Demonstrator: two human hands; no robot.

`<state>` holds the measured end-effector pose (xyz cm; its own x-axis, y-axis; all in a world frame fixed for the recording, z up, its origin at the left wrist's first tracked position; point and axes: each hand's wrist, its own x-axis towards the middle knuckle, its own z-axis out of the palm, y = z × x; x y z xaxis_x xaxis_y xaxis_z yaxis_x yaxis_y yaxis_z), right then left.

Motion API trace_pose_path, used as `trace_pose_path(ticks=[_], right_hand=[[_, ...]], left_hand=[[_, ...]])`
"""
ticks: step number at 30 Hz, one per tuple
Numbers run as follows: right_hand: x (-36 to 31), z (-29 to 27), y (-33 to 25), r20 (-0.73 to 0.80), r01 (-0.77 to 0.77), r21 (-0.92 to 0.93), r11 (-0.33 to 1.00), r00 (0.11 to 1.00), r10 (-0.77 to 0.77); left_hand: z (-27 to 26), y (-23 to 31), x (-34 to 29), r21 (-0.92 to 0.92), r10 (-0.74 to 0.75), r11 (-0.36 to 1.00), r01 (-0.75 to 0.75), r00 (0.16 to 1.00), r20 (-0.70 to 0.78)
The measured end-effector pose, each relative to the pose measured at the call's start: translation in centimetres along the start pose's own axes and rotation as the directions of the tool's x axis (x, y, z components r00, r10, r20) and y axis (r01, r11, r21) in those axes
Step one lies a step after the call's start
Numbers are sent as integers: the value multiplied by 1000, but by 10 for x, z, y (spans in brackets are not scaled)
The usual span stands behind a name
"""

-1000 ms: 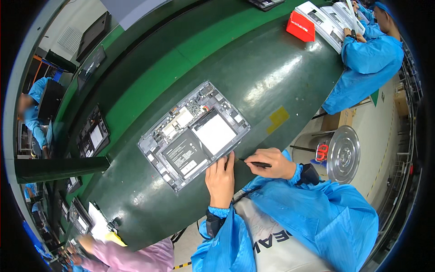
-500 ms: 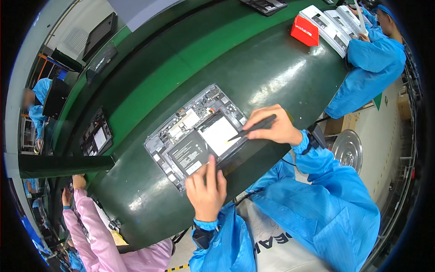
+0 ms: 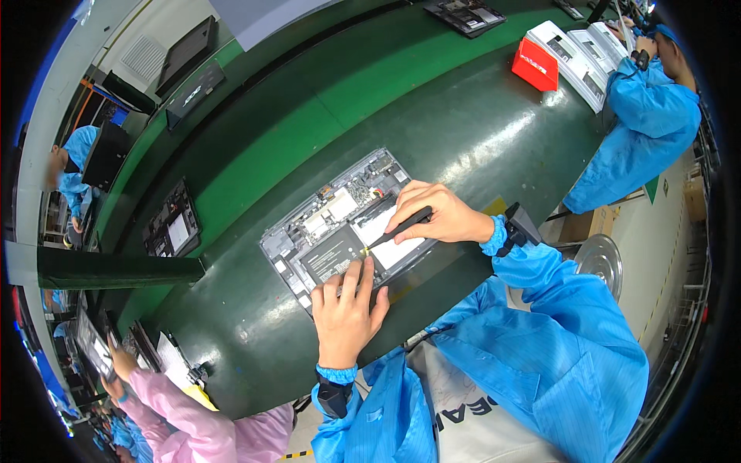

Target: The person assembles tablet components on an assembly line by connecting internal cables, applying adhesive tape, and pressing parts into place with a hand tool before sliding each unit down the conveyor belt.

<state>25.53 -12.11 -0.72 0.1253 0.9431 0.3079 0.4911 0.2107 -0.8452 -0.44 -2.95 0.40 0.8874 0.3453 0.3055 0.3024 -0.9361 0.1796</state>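
Observation:
An opened laptop base [image 3: 340, 202] lies on the green table with its circuit board, a black battery [image 3: 332, 255] and a white rectangular part [image 3: 373, 224] showing. My right hand [image 3: 445, 214] pinches a slim black pointed tool [image 3: 409, 224]. A small yellow-green bit shows at the tool's tip, by the border between battery and white part; I cannot tell whether it belongs to the tool. My left hand [image 3: 345, 318] rests at the battery's near edge, fingers stretched out, fingertips close to the tip. Nothing shows in that hand.
Another opened laptop base [image 3: 174, 224] lies to the left, and one [image 3: 465, 17] at the far edge. A red box [image 3: 534, 65] stands far right beside white casings [image 3: 567, 62], near a person in blue. A person in pink [image 3: 181, 409] works at lower left. A green beam [image 3: 116, 270] juts in from the left.
The tool tip has moved left from the white part to its border with the battery. My left hand has flattened beside it. The person in pink has lowered their arms.

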Motion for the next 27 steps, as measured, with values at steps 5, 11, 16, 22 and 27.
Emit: trace_pose_path(ticks=[5, 11, 16, 22, 27], right_hand=[[-1, -4, -2, -3, -3, 1, 1000, 1000, 3], [-19, 4, -13, -250, -68, 55, 996, 965, 80], [-83, 6, -35, -207, -70, 817, 573, 890, 405], [-133, 51, -30, -186, -478, 283, 831, 823, 537], [-134, 52, -28, -189, -444, 157, 882, 863, 468]], left_hand=[[-2, -4, 12, -51, 83, 995, -82, 996, 25], [1, -4, 32, -158, 107, 982, -100, 994, 35], [4, 18, -8, -307, 297, 880, -363, 924, -242], [51, 36, -42, -294, 13, 955, -26, 999, -44], [61, 43, -38, -298, -62, 953, 53, 998, -21]])
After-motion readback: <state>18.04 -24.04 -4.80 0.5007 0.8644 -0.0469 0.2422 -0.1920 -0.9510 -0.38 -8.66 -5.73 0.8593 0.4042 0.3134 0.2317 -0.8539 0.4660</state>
